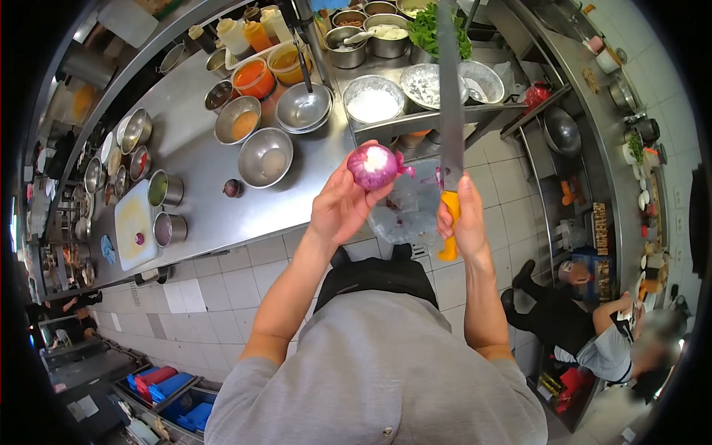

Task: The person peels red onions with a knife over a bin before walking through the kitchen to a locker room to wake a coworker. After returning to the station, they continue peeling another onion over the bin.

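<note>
beside the long silver steel counter (204, 211) was a cloudy plastic bag (415, 194), perhaps lining a bin, with purple scraps inside. near it, the right hand (467, 226) wrapped round the yellow handle of a long steel knife (451, 111). the left hand (337, 204) pinched a round purple onion (372, 167) in curled fingers. a small dark bulb (233, 188) lay on the counter.

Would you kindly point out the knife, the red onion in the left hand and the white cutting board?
Knife (452, 119): head view, middle of the blade.
Red onion (371, 173): head view, on its purple skin.
White cutting board (134, 216): head view, on its bare surface.
</note>
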